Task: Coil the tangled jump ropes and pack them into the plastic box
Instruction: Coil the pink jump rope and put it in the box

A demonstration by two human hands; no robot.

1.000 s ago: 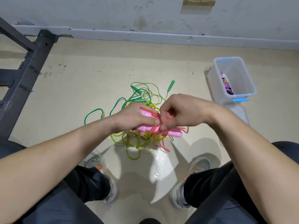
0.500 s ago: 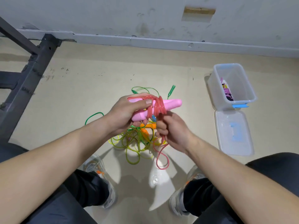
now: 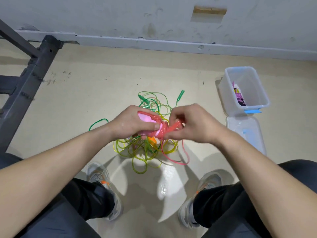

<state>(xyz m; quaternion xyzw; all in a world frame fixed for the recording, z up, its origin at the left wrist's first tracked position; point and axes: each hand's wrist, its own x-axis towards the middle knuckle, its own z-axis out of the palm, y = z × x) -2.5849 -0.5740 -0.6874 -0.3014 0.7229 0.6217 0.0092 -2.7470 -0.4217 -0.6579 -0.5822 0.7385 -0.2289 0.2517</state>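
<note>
The left hand [image 3: 132,122] is curled round the pink handles [image 3: 145,117] of a jump rope, its thumb lying on the red-pink cord [image 3: 162,133] wound round them. At its 3 o'clock, meeting the same bundle, the right hand [image 3: 193,124] pinches a few strands of that cord between thumb and curled fingers. A loose loop of the cord [image 3: 186,158] hangs from the bundle toward 5 o'clock. Under both hands, on the beige floor, lies the tangle of green and yellow ropes [image 3: 142,152], spreading from 12 o'clock to 6 o'clock of the hands; a green handle [image 3: 180,96] sticks out at 1 o'clock and an orange handle [image 3: 151,140] shows just below the bundle. The plastic box [image 3: 224,93] stands open, well apart at 2 o'clock, near the wall, with a purple rope bundle [image 3: 240,98] inside. Its lid [image 3: 247,133] lies flat just beside the box, at 3 o'clock of the hands. A dark metal frame [image 3: 25,86] stands at 10 o'clock, and grey shoes [image 3: 99,172] sit at 7 and 5 o'clock
</note>
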